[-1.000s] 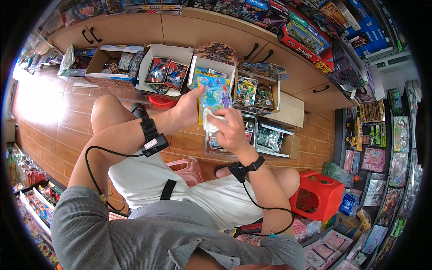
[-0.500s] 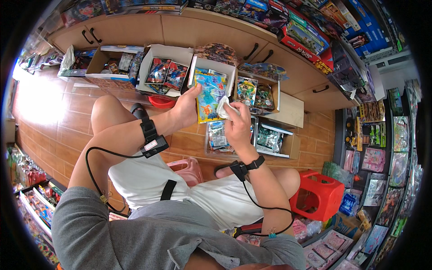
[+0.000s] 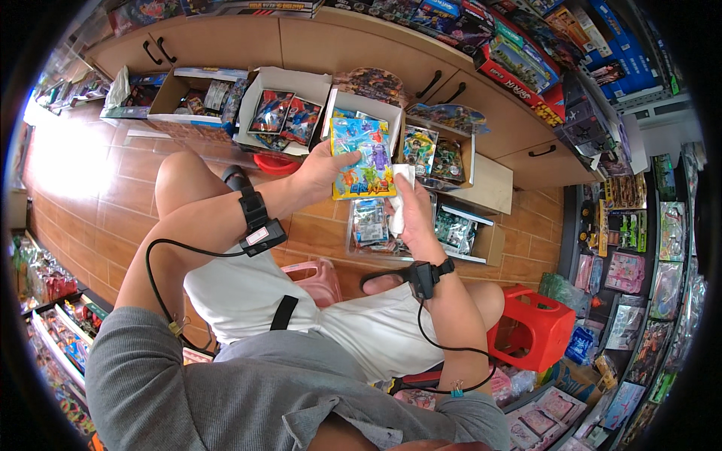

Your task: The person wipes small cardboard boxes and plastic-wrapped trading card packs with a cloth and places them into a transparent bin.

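Head view: left hand (image 3: 320, 169) raised ahead of the left knee, forearm stretched forward with a black wrist strap (image 3: 254, 218), fingers closed around the left edge of a colourful toy packet (image 3: 363, 158), thumb across its front. Packet held upright, above the open cardboard boxes (image 3: 361, 113) on the floor, far side against the wooden cabinets (image 3: 316, 45). Right hand (image 3: 412, 210) lifted just right of the packet, wrist bent, fingers clamped on a white cloth (image 3: 400, 197) pressed against the packet's right edge. Near right, a red plastic stool (image 3: 538, 331); between the knees, a pink stool (image 3: 320, 274).
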`<action>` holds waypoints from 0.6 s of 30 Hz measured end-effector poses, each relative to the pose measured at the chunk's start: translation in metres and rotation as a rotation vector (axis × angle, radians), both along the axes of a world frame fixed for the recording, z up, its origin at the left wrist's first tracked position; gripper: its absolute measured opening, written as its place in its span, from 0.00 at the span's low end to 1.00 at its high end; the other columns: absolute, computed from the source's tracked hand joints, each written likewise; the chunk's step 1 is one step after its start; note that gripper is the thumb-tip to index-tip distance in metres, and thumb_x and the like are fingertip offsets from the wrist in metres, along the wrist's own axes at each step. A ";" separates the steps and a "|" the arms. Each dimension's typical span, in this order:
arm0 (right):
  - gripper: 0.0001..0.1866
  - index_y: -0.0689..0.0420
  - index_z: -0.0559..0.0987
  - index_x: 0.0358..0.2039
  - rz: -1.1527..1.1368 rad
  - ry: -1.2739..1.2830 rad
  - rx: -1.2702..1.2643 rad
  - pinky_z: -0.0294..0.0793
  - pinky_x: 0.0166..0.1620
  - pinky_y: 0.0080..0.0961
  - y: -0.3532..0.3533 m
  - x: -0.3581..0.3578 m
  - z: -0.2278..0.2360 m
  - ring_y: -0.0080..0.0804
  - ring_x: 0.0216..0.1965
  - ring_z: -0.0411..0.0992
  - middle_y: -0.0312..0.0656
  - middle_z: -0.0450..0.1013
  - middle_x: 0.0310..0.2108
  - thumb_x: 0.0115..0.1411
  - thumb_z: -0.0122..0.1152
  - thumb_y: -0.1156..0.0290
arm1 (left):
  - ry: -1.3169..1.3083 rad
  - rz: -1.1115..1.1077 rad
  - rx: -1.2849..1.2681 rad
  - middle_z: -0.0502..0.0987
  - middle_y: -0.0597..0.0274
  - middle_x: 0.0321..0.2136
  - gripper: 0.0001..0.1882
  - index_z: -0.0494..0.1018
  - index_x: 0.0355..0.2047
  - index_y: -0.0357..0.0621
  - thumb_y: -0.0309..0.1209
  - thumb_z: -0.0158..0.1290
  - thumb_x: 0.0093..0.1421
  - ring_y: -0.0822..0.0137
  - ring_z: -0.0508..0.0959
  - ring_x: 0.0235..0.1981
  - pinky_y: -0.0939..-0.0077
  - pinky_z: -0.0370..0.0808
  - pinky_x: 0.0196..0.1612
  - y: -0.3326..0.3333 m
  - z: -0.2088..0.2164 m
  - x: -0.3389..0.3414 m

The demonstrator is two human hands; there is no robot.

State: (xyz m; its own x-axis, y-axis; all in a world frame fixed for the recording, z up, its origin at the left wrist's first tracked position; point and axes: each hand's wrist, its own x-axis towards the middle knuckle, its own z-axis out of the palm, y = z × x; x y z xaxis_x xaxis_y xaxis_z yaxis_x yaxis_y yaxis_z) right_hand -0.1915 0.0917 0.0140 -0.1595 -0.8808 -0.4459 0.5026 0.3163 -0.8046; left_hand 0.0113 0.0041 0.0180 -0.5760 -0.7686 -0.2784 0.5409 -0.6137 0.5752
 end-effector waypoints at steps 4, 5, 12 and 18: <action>0.15 0.54 0.78 0.46 0.044 0.142 0.007 0.73 0.31 0.15 0.003 0.013 0.003 0.17 0.33 0.74 0.32 0.79 0.37 0.59 0.70 0.68 | -0.125 -0.005 -0.070 0.78 0.54 0.51 0.16 0.69 0.54 0.37 0.23 0.53 0.67 0.59 0.80 0.50 0.58 0.80 0.53 0.001 -0.015 -0.001; 0.14 0.55 0.79 0.45 0.012 0.143 -0.001 0.73 0.30 0.16 0.001 0.013 0.003 0.17 0.31 0.74 0.33 0.79 0.37 0.59 0.70 0.68 | -0.136 -0.007 -0.091 0.77 0.54 0.50 0.17 0.68 0.55 0.38 0.25 0.53 0.67 0.60 0.80 0.50 0.59 0.80 0.53 0.000 -0.018 -0.001; 0.11 0.62 0.78 0.40 -0.352 0.317 0.017 0.67 0.19 0.19 -0.022 -0.023 0.009 0.23 0.18 0.69 0.40 0.77 0.32 0.59 0.67 0.74 | -0.428 -0.181 0.117 0.74 0.55 0.48 0.25 0.64 0.56 0.38 0.38 0.57 0.66 0.58 0.79 0.45 0.60 0.78 0.49 0.004 -0.007 0.010; 0.11 0.61 0.77 0.39 -0.342 0.334 0.054 0.69 0.22 0.24 -0.041 -0.029 -0.002 0.27 0.21 0.71 0.40 0.76 0.31 0.57 0.68 0.73 | -0.535 -0.580 -0.109 0.77 0.59 0.40 0.16 0.73 0.46 0.39 0.38 0.53 0.66 0.63 0.81 0.39 0.65 0.80 0.43 0.031 -0.013 0.003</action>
State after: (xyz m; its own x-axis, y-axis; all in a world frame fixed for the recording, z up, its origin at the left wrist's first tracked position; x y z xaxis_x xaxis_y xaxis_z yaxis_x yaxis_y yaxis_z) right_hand -0.2207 0.0506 0.0120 -0.5784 -0.7298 -0.3645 0.3019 0.2236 -0.9267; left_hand 0.0145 0.0350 0.0051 -0.7018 -0.4258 -0.5711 -0.2146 -0.6381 0.7395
